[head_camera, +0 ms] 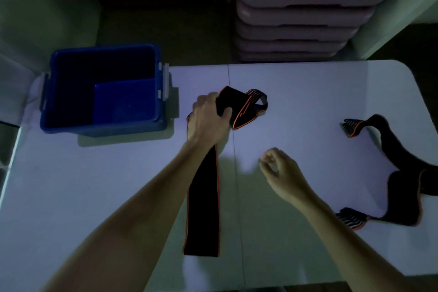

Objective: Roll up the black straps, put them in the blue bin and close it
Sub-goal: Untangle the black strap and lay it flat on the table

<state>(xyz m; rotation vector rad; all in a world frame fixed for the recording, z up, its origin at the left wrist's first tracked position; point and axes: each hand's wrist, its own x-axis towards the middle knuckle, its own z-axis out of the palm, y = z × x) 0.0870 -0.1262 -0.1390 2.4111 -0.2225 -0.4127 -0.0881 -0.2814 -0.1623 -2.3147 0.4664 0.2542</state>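
Observation:
A black strap with orange edging [203,208] lies flat down the middle of the white table [94,197]. My left hand [208,121] grips its folded far end, where a striped loop sticks out to the right. My right hand [279,170] hovers just right of the strap with fingers curled and nothing in them. A second black strap [400,187] lies crumpled at the table's right edge. The blue bin [104,123] stands open at the far left of the table with nothing visible inside; no lid is visible.
A stack of pale plastic steps [303,14] stands behind the table at the back right. The table's far edge runs just behind the bin, and its rounded corner is at the back right. The room is dim.

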